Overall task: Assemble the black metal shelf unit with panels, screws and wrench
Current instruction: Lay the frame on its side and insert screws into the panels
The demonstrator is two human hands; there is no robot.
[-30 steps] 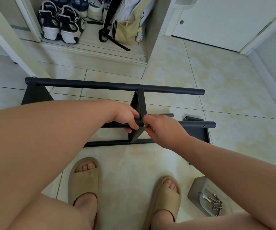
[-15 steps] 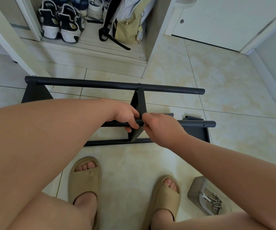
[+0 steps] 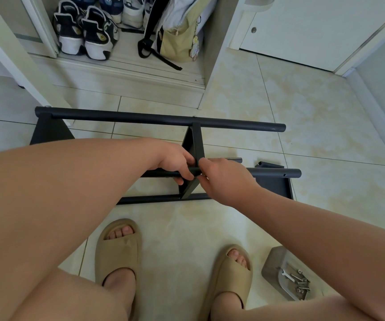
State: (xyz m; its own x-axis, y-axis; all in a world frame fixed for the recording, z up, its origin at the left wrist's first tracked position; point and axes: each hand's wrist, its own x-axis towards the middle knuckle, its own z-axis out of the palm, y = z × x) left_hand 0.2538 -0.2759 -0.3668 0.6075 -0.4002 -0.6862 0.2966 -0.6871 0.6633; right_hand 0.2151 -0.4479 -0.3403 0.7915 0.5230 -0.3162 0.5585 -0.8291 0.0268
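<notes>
The black shelf frame (image 3: 163, 119) lies on the floor (image 3: 302, 112). Where its middle panel (image 3: 192, 147) meets the near tube (image 3: 275, 173), the left hand (image 3: 175, 162) has its grip wrapped round the tube. The right hand (image 3: 224, 179) curls its grip at that joint, on what I can't tell. A wrench (image 3: 286, 274) and screws (image 3: 301, 286) lie in a tray (image 3: 271, 262) right of the frame.

The shelf frame (image 3: 159, 119) lies on the floor (image 3: 302, 112) at 12 o'clock from the feet (image 3: 117, 246), its tubes running 9 to 3 o'clock. At 3 o'clock, a tray (image 3: 271, 262) holds the wrench (image 3: 286, 274) and screws (image 3: 301, 286). At 11 o'clock, shoes (image 3: 85, 33) stand left of a bag (image 3: 177, 38).
</notes>
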